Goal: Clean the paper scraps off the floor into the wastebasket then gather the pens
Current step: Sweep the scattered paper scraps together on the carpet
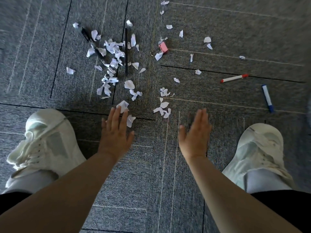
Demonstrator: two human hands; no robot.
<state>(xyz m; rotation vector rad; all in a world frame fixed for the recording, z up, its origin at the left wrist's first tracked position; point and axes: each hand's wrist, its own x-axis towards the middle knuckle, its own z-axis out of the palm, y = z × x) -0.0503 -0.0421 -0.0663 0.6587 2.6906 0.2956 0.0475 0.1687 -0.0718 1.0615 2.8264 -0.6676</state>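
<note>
Several white paper scraps lie scattered over the grey carpet, thickest at the upper left. My left hand is flat and open, its fingertips touching a scrap. My right hand is open, edge-on, just below a small cluster of scraps. A red-capped marker and a blue-capped marker lie at the right. A black pen and a second dark pen lie among the scraps. No wastebasket is in view.
A pink eraser-like block sits among scraps at upper centre. My white shoes stand at the left and right. Grey carpet tiles cover the whole floor.
</note>
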